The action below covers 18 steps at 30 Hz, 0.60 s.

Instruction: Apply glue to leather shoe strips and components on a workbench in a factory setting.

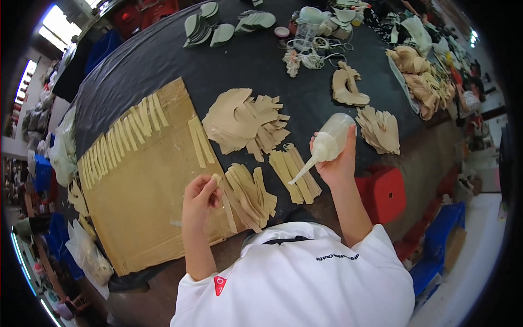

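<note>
My right hand (339, 161) is wrapped round a translucent squeeze bottle (333, 136), its long nozzle tilted down and to the left over a bundle of beige strips (290, 177). The fingers of my left hand (203, 192) pinch the end of a tan strip (227, 211), which hangs down beside a fanned stack of strips (245, 191). Under that hand lies a brown cardboard sheet (147, 212). Along the sheet's far side runs a slanted row of narrow pale strips (122, 133), with a few more strips (200, 143) near its right edge.
Beyond the cardboard lie a heap of beige cut pieces (234, 120), a curved piece (348, 87) and another stack (379, 131) on the dark table cover (305, 101). Grey-green pieces (201, 24) and tangled cords (305, 57) are at the far side. A red stool (384, 194) stands at right.
</note>
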Available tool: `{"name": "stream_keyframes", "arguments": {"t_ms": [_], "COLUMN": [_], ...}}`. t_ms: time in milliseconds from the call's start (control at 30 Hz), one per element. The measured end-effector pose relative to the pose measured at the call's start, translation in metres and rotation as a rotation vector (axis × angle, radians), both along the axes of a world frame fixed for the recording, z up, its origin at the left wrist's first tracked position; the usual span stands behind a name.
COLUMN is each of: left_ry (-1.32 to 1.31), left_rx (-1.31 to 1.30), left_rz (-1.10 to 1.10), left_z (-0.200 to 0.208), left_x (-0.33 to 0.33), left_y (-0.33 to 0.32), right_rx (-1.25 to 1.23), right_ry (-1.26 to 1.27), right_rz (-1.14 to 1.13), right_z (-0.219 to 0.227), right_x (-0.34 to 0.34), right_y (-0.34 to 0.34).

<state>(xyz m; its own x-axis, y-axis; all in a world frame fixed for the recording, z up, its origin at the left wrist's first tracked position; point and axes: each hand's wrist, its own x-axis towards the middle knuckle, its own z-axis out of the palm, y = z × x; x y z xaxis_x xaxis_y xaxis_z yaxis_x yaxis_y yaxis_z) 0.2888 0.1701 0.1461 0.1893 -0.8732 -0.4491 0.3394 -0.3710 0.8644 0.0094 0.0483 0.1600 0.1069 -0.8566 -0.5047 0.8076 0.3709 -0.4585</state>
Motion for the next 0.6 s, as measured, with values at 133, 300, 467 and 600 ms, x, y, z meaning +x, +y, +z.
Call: {"name": "stream_keyframes", "arguments": {"t_ms": [133, 300, 467, 600], "left_ry": [-0.212, -1.233, -1.395, -1.083], "left_rx": [0.139, 0.166, -0.213, -0.412], "left_rz": [0.066, 0.176, 0.179, -0.031], "left_z": [-0.067, -0.144, -0.106, -0.096], "left_x": [0.043, 0.061, -0.011, -0.091], "left_y": [0.017, -0.011, -0.101, -0.206], "right_rx": [0.016, -0.016, -0.1, -0.286], "right_ry": [0.094, 0.1, 0.169, 0.176], "right_rz": [-0.124, -0.168, -0.298, -0.442], "right_z": [-0.013, -0.043, -0.077, -0.1], "right_x": [-0.039, -0.09, -0.118, -0.103], "right_y": [0.012, 0.013, -0.058, -0.165]}}
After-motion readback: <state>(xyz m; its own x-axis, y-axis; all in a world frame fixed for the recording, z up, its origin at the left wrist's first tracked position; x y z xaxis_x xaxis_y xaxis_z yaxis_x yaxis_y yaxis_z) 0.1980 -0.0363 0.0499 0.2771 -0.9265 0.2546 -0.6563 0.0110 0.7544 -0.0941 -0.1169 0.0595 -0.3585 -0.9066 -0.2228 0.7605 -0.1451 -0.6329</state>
